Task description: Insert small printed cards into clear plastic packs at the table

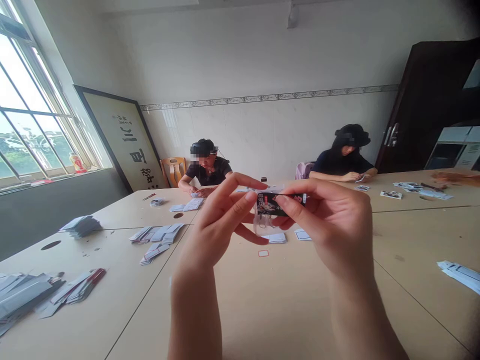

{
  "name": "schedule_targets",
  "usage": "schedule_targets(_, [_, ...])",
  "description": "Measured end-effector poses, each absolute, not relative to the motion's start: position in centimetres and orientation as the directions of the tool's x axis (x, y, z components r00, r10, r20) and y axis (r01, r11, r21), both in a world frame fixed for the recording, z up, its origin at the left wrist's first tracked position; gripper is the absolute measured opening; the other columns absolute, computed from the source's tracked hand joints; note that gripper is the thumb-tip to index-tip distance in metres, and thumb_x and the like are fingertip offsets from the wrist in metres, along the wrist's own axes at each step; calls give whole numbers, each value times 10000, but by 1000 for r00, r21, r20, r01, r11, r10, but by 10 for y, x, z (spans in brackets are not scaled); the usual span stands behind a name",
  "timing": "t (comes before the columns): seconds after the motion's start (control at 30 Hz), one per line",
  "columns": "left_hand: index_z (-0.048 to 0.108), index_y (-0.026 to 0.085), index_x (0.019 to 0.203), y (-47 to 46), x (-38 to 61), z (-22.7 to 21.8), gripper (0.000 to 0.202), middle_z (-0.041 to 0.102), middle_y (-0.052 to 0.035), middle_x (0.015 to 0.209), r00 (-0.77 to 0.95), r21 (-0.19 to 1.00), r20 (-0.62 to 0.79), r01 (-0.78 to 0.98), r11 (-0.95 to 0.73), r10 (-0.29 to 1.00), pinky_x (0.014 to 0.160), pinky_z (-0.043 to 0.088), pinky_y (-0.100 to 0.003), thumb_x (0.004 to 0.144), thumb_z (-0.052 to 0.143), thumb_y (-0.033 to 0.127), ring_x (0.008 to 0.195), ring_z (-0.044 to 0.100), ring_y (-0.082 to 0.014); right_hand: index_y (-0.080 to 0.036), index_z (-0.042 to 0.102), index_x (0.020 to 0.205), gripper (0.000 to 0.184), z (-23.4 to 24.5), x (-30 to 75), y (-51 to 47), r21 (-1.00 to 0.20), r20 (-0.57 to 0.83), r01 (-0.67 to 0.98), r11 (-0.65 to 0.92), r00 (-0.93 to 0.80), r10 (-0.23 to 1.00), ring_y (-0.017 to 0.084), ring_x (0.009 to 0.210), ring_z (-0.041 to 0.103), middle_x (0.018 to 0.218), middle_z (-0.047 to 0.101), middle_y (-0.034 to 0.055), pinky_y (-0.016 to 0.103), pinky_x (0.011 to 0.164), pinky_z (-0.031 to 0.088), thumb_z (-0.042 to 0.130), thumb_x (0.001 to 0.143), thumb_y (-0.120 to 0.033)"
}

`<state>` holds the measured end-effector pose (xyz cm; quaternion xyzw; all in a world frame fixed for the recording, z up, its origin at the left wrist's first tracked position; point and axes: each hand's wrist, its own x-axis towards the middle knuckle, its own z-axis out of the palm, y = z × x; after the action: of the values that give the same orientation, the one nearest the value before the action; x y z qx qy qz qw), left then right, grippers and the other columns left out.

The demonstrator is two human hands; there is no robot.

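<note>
**Card held above table**

Both my hands are raised over the table (285,305). Left hand (215,227) and right hand (333,230) each pinch an end of a small dark card (279,203), fingertips clamped on it. Something clear hangs under it, blurred. Paper stacks (157,235) lie on the table beyond.

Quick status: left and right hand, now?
Left hand: closed, pinching the small dark card at its left edge.
Right hand: closed, pinching the same card.

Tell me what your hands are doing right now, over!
Left hand and right hand raised, both pinching small black card. Card stacks on table beyond, apart.
</note>
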<state>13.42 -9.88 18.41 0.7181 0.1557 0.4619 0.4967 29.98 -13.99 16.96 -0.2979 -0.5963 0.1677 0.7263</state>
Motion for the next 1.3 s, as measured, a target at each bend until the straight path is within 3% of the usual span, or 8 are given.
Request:
schedule_targets(0.2, [596,223,1041,-97,136,183,151,715,-4,850,528,851,520,-256,-458,672,578,675,-265,974,605,358,752,753,-165,-204,773,824,87,168,301,-139,-623,775,139,770,241,584,137,577,683,655,681,-32,247,519,638,761,810,-119])
schedule_targets(0.43, [620,234,1027,-93,134,182,120,700,21,835,535,845,531,-273,-459,658,566,687,-284,989,583,342,664,699,-110,-209,767,809,98,169,300,-139,-599,794,171,782,256,552,124,569,671,661,680,-38,229,506,627,767,801,-112])
schedule_targets(0.7, [596,236,1039,-96,135,184,107,715,14,880,556,853,518,-274,-445,650,584,689,-276,967,627,309,816,751,-168,-219,764,829,106,168,300,-138,-597,796,149,788,232,559,117,567,646,654,662,-39,236,510,613,754,814,-115])
schedule_targets(1.3, [580,230,1036,-91,135,183,92,706,1,882,562,853,516,-263,-451,646,577,689,-292,983,596,303,791,734,-159,-207,751,813,76,168,300,-140,-612,785,146,777,229,576,127,598,641,690,666,-18,238,505,621,742,822,-132])
